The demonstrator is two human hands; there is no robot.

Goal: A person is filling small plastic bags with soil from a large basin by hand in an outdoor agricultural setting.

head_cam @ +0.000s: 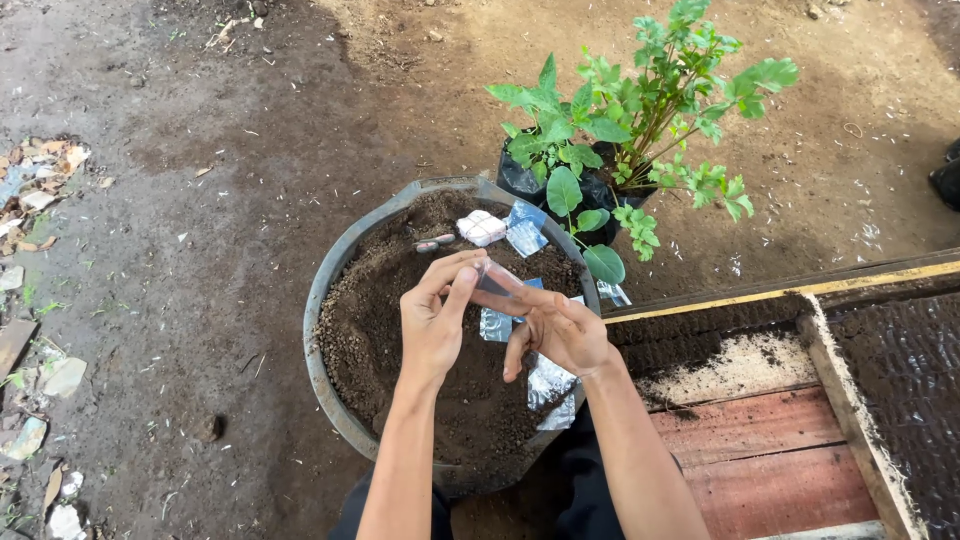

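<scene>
Clear plastic bag [497,280] between both hands [500,315]

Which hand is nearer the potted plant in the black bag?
Right. The right hand is just below the potted plant, under its lowest leaves; the left hand is farther left, over the soil basin.

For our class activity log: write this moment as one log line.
left hand: pinches small clear plastic bag | right hand: same bag | below: round grey basin of dark soil | behind: green potted plant
</scene>
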